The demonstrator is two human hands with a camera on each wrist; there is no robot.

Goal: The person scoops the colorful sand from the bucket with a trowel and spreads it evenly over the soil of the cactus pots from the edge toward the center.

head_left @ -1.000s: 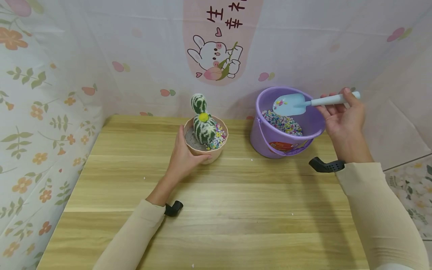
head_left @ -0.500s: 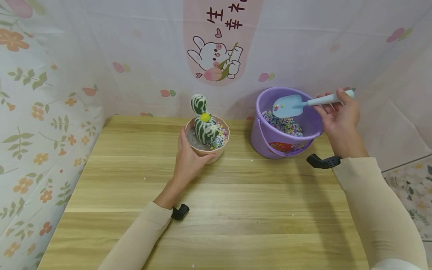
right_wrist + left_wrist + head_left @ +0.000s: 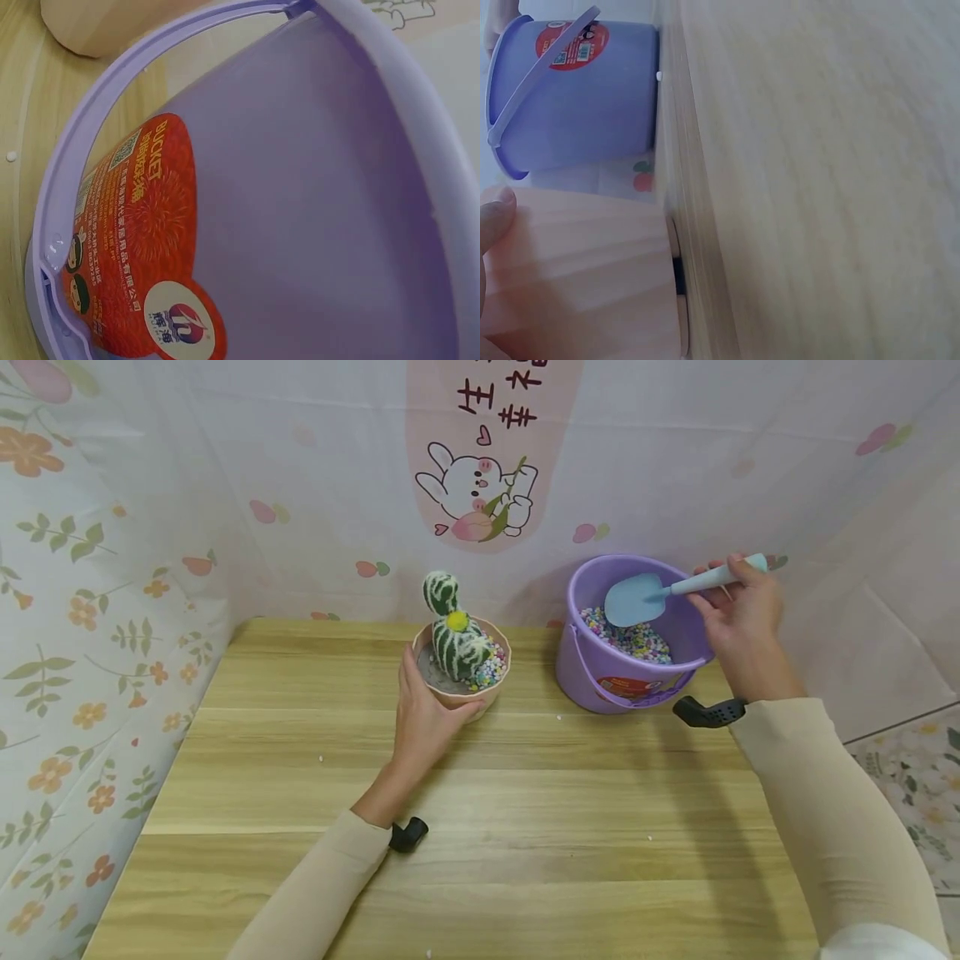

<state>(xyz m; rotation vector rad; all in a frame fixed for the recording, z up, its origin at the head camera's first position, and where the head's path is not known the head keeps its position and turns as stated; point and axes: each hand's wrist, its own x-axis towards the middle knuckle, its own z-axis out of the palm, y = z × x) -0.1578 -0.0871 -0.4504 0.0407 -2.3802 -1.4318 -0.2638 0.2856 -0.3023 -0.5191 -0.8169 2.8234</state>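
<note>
1. Two hands work at a wooden counter [image 3: 480, 827] set against a cloth backdrop [image 3: 225, 485] printed with flowers and a cartoon rabbit
2. The left hand [image 3: 423, 714] wraps the near side of a pink pot [image 3: 459, 697], thumb up along its left wall and fingers curled beneath; the pot stands on the counter toward the back, left of centre
3. A green-and-white toy cactus [image 3: 453, 631] with a yellow tuft stands upright in the pot, with grey filling on its left and coloured pebbles [image 3: 489, 670] heaped on its right
4. The right hand [image 3: 738, 610] pinches the handle of a pale blue scoop [image 3: 633, 599], fingers curled round it; the blade hangs tilted above the open mouth of a purple bucket [image 3: 592, 681]
5. The bucket stands just right of the pot, apart from it, partly filled with the same pebbles; its handle lies down the front over a red label [image 3: 135, 247]
6. Both arms wear beige sleeves [image 3: 817, 827], with a black strap piece at each wrist
7. The left wrist view shows the pot wall [image 3: 577, 277] close up and the bucket [image 3: 570, 90] beyond
</note>
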